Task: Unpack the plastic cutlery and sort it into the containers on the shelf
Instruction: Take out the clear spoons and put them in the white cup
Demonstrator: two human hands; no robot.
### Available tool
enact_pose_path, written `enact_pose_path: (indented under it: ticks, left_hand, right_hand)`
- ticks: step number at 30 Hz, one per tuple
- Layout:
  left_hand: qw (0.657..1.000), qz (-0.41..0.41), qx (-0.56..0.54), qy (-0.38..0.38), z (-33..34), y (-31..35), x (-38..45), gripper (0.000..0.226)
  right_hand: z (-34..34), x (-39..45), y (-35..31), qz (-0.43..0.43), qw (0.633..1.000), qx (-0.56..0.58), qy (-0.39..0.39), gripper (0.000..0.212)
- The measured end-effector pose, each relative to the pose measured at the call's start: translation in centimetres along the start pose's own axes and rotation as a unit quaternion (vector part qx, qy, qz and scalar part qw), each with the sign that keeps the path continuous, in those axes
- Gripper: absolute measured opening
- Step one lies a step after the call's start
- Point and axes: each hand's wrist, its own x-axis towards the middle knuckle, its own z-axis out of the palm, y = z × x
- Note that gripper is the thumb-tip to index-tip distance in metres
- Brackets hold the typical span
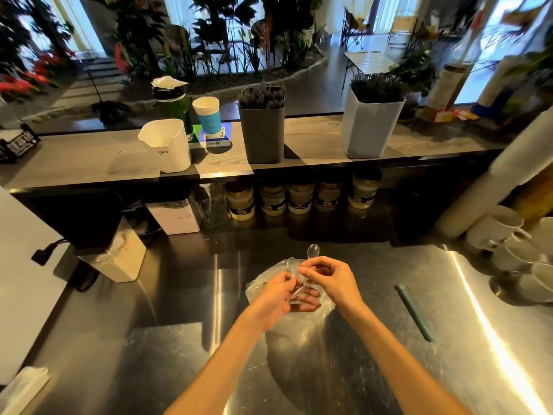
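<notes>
Spoons (305,274) of clear plastic sit bunched in my hands above the clear bag (269,290) on the table (179,339), long axes pointing away toward the shelf (314,139). My left hand (276,298) grips the handles; my right hand (330,280) pinches them nearer the bowls. From the hands, the grey container (263,133) stands straight ahead.

Clear spoon (313,251) and clear plastic bag (263,287) over a silvery steel tabletop (179,339). On the grey wood-grain shelf (314,136): dark grey container (263,130), pale blue-white container (369,127), white container (167,148).
</notes>
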Motion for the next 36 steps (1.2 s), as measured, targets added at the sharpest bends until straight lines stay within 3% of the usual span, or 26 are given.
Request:
enact_pose_path:
  ticks: [6,11,15,17,20,25,36]
  left_hand:
    - [0.999,-0.023,-0.027,0.032,0.7,0.0,0.0,0.017]
    - [0.998,-0.027,0.041,0.048,0.6,-0.2,-0.4,0.033]
    - [0.999,-0.008,0.032,0.034,-0.3,-0.6,-0.8,0.040]
    - [0.998,0.017,0.059,0.033,-0.6,-0.8,-1.0,0.038]
    - [0.997,0.031,0.064,0.025,-0.6,-0.9,-1.1,0.032]
    - [0.997,0.037,0.062,0.031,-0.6,-0.8,-1.3,0.037]
    - [1.000,-0.002,0.005,0.018,-2.5,-0.6,-0.2,0.040]
  right_hand:
    - [0.4,-0.3,-0.3,-0.049,0.998,-0.050,0.005,0.014]
    - [-0.2,0.0,-1.7,-0.091,0.995,-0.001,0.052,0.008]
    - [-1.2,0.1,-2.7,-0.091,0.992,0.030,0.087,0.033]
    - [-1.4,-0.1,-2.8,-0.084,0.994,0.023,0.063,0.044]
    - [-0.8,-0.3,-2.6,-0.083,0.997,0.003,-0.002,0.033]
    - [0.0,0.5,-1.2,-0.059,0.994,-0.091,-0.022,0.021]
    - [1.5,2.3,-0.8,-0.041,0.980,-0.169,-0.094,0.025]
